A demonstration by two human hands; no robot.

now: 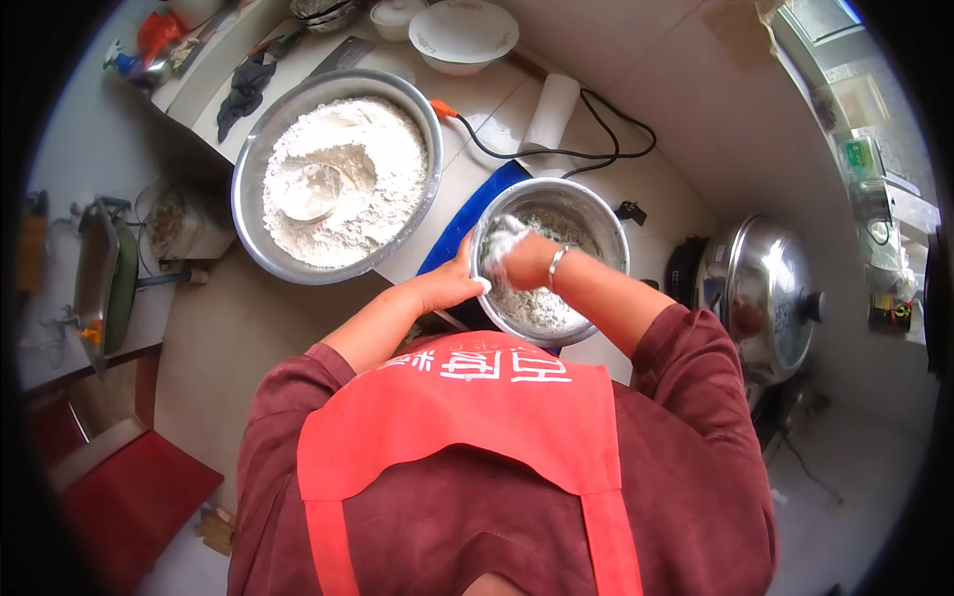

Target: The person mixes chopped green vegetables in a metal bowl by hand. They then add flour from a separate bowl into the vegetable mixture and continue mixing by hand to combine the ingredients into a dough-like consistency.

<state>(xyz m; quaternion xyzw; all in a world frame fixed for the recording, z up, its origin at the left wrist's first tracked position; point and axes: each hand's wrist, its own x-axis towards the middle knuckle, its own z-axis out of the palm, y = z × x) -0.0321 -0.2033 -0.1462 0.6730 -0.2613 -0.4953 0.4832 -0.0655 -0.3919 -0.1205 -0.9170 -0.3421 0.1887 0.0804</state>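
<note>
My left hand (449,281) grips the near left rim of a metal mixing bowl (553,198), the thumb over the edge and white with flour or dough at its tip. Inside that bowl is my right hand (523,259), its flour-coated fingers blurred and partly hidden in a loose, crumbly flour mixture (542,307). Whether those fingers close on any of it cannot be seen. Under the bowl lies a blue cloth (463,216). To the left, a larger metal basin (255,182) holds white flour (373,231), with a small cup (332,177) sunk into it.
A black cable (540,154) with an orange plug (443,109) runs behind the bowl, near a white paper roll (553,112). A white ceramic bowl (463,33) stands farther back. At right is a lidded steel pot (771,298). A dark cloth (246,93) lies left of the basin.
</note>
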